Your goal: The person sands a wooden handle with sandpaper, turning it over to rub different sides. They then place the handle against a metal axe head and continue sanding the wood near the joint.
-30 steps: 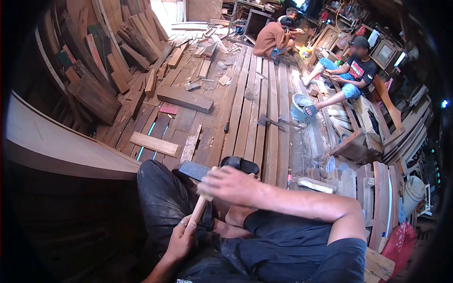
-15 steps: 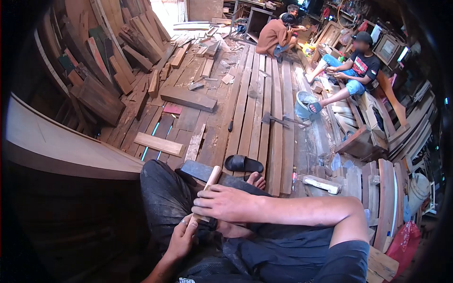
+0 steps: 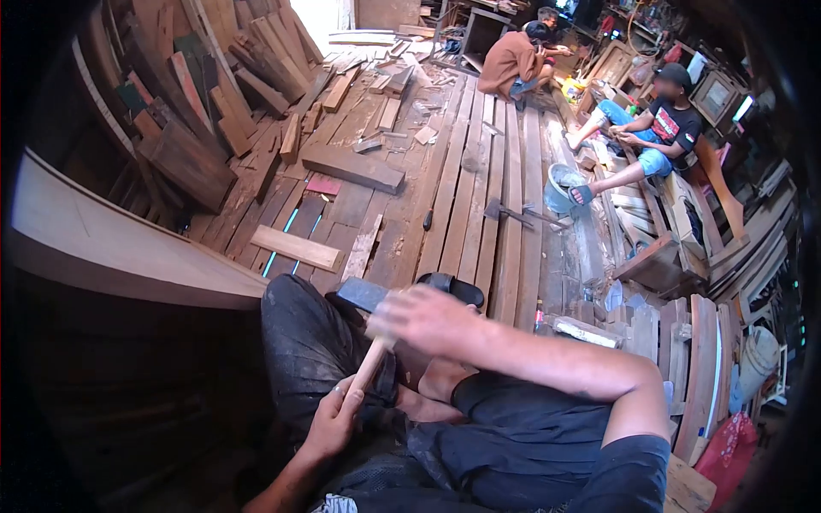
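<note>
My left hand (image 3: 335, 421) is closed round the lower end of a pale, rounded wooden stick (image 3: 369, 368), which slants up and away over my lap. Over the stick's upper end lies my right hand (image 3: 428, 323), its fingers bent across it and smeared by motion. A small pale patch shows under those fingers; I cannot make out what it is. Just beyond sits a dark grey block (image 3: 361, 294) beside my knee, partly covered by the right hand. A black sandal (image 3: 466, 292) rests on the floor behind my right hand, largely hidden.
On the plank floor lie a pale board (image 3: 297, 248), a thick dark beam (image 3: 352, 168) and a hatchet-like tool (image 3: 506, 212). A bucket (image 3: 561, 190) stands near a seated person (image 3: 671, 124); two more people crouch farther back. Planks (image 3: 184, 167) lean at left.
My right hand has slid up the stick from near my left hand to its upper end. The left hand keeps its hold. The view has shifted slightly.
</note>
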{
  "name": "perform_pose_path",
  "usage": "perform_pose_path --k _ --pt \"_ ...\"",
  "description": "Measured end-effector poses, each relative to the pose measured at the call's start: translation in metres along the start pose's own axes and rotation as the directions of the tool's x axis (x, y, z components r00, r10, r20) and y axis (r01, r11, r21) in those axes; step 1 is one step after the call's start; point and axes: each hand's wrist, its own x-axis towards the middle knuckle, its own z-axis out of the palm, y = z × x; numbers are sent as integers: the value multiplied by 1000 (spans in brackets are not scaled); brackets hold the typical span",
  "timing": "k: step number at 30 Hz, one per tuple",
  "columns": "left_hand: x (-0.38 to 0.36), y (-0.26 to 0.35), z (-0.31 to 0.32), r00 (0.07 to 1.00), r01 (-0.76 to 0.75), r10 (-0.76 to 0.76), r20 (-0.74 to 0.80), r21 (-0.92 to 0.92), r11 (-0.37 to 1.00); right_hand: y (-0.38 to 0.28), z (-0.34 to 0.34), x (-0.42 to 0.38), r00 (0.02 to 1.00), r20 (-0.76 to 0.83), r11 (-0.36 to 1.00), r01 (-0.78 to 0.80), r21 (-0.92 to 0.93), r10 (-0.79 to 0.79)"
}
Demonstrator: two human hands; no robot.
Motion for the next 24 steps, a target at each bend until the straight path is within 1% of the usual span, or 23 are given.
perform_pose_path --k 2,3,4,6,7,8,10,11,12,14,15,17,18,19,20,21,22,24 --pt "0 1 -1 1000 -11 11 10 -14 1000 12 -12 -8 994 -10 994 -107 -31 107" --pt "1 2 -1 1000 -7 7 6 -19 1000 7 -5 -6 995 -29 994 -92 -66 90" --pt "1 3 1 1000 0 0 3 -26 1000 -3 1 2 998 55 1000 -20 8 19" --pt "2 -1 2 1000 3 -3 11 -29 1000 -37 10 3 991 -35 984 134 116 -131" --pt "4 -8 0 1000 0 0 18 -28 1000 -52 5 1 964 -217 977 182 110 -156" --pt "3 -13 -1 1000 -2 3 22 -27 1000 -48 8 1 971 -196 983 157 90 -137" --pt "0 -8 0 1000 -8 8 20 -2 1000 -17 4 3 982 -151 992 121 42 -114" --pt "0 -3 -1 1000 -10 10 20 11 1000 1 -5 3 999 -45 992 35 123 -30" --pt "2 -1 -1 998 -53 52 19 37 998 16 -6 -4 991 -136 1000 19 9 -17" --pt "2 -1 1 994 -110 110 13 84 990 8 -10 -8 992 -119 998 -44 -45 38" --pt "1 4 1 1000 -19 17 26 69 997 -7 -8 -4 995 -98 999 37 24 -34" --pt "3 -6 0 997 -72 70 25 86 994 -45 -12 6 985 -71 972 167 163 -157" --pt "3 -14 2 995 -96 93 33 94 991 -55 -9 8 977 -106 972 199 125 -186" --pt "4 -15 3 986 -166 165 16 105 981 -47 -10 9 988 -29 963 152 222 -149" --pt "2 -13 4 991 -133 133 10 104 986 -29 -15 9 991 58 945 96 311 -120" --pt "0 -4 4 994 -107 106 10 101 989 -13 -21 7 997 57 974 39 222 -53" --pt "0 -2 4 995 -102 101 13 106 989 5 -26 2 1000 24 983 -24 183 20" --pt "1 2 3 996 -92 90 19 118 989 12 -30 -3 988 72 982 -147 122 139"
